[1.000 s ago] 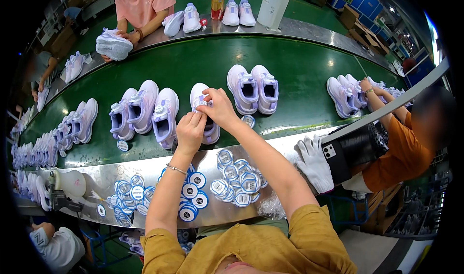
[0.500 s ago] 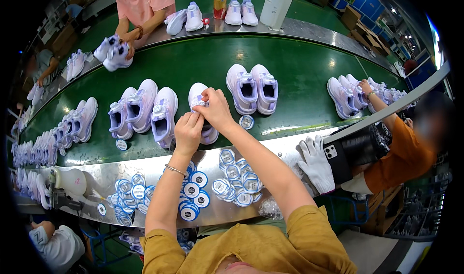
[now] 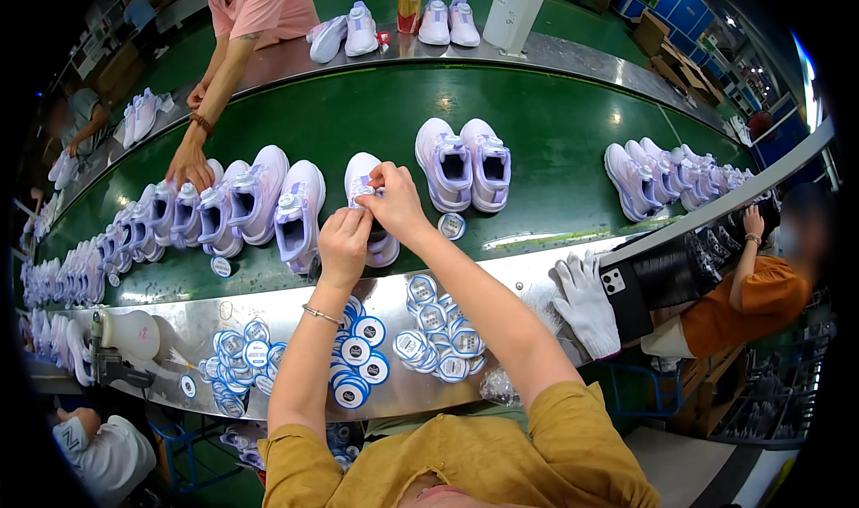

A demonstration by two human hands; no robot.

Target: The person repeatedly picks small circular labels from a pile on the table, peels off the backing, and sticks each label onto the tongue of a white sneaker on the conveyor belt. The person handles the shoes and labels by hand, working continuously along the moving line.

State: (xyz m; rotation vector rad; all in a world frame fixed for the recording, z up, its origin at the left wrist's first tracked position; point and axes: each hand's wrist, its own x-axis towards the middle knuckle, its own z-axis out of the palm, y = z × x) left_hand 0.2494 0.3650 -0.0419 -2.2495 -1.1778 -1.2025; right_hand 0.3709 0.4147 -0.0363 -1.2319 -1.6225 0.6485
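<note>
A pale lilac-white sneaker [image 3: 361, 169] stands on the green belt, toe away from me, under both my hands. My left hand [image 3: 344, 244] is closed at the shoe's opening, fingertips pinched together. Just beyond it, my right hand [image 3: 395, 202] pinches at the lacing area on the shoe's upper. Whatever lies between the fingertips is too small to make out. Close by on the left is another sneaker [image 3: 299, 214]; a pair of sneakers [image 3: 465, 164] stands to the right, with a round blue-and-white tag [image 3: 452, 226] in front.
Round tags [image 3: 361, 351] lie in several piles on the metal ledge [image 3: 528, 280]. A white glove [image 3: 586, 304] and a phone [image 3: 613, 281] lie right, a spray gun [image 3: 116, 356] left. Sneakers line the belt both ways. Across it, a co-worker's hand [image 3: 191, 163] rests over shoes.
The co-worker in pink has set the held pair of sneakers down in the left row. The person in orange has drawn a hand back from the right-hand shoes. My hands stay at the same shoe.
</note>
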